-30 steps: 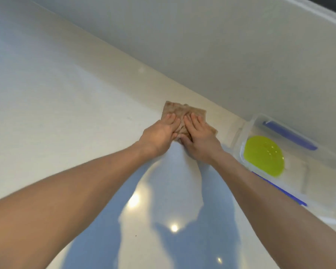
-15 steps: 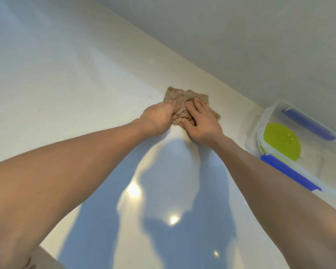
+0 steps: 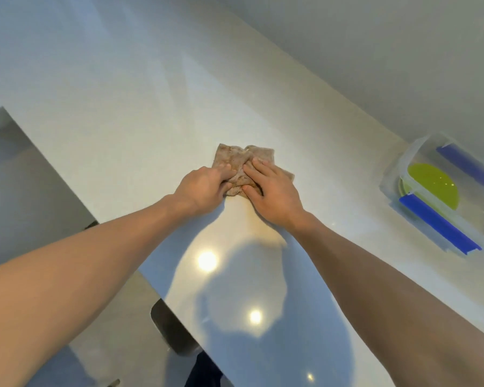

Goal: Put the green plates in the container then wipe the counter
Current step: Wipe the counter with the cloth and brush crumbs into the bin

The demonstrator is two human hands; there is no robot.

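On the white counter (image 3: pixel 129 129), curled fingers of the left hand (image 3: pixel 203 188) bunch the brown cloth (image 3: pixel 242 160), while the right hand (image 3: pixel 274 191) presses it with fingers spread flat. Well to the right, green plates (image 3: pixel 433 188) lie inside the clear container (image 3: pixel 403 160) with blue clips.

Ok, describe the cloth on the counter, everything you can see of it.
The cloth is a brownish, speckled rag, soft and crumpled into uneven folds. It lies flat on the pale glossy counter, well left of the container. The left hand bunches its near edge with curled fingers; the right hand presses on it with straight fingers.
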